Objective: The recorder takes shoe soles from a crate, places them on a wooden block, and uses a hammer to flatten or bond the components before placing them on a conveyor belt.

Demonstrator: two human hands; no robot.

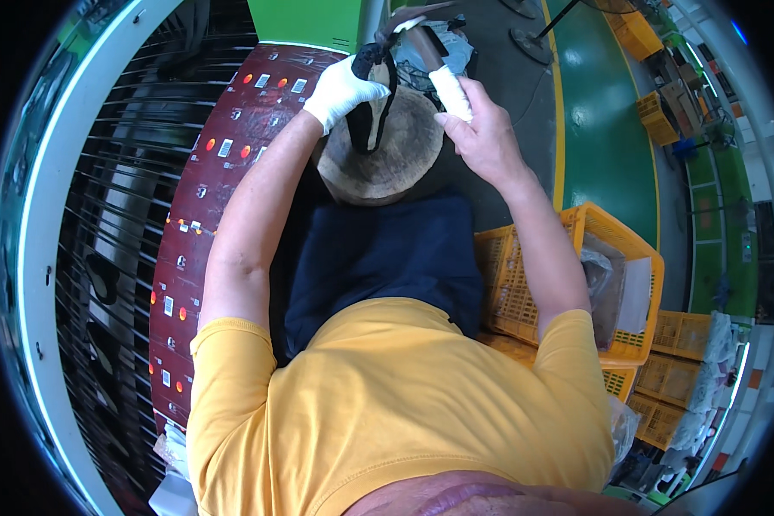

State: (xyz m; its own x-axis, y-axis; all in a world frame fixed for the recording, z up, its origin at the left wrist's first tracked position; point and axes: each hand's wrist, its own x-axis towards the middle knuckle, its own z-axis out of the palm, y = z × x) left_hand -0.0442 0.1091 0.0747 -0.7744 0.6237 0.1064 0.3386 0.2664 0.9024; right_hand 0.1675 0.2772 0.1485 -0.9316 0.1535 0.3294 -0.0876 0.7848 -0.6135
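Observation:
My left hand [342, 93], in a white glove, is closed on a black shoe [354, 129] with a pale tan strip along its middle. The shoe stands lengthwise over a round wooden stump [387, 176], its lower end against the stump's top. In my bare right hand [488, 138] is a hammer [427, 50], gripped by the white-wrapped end of its handle. Its dark head is raised beyond the shoe's far end, apart from the stump. My left palm and fingers hide part of the shoe.
Left of the stump runs a dark red surface [219, 185] with printed labels, beside a rack of dark bars [116, 198]. Yellow crates [525, 292] stand at my right, one holding clear plastic. A green panel [305, 21] rises at the far side. More crates [662, 378] lie farther right.

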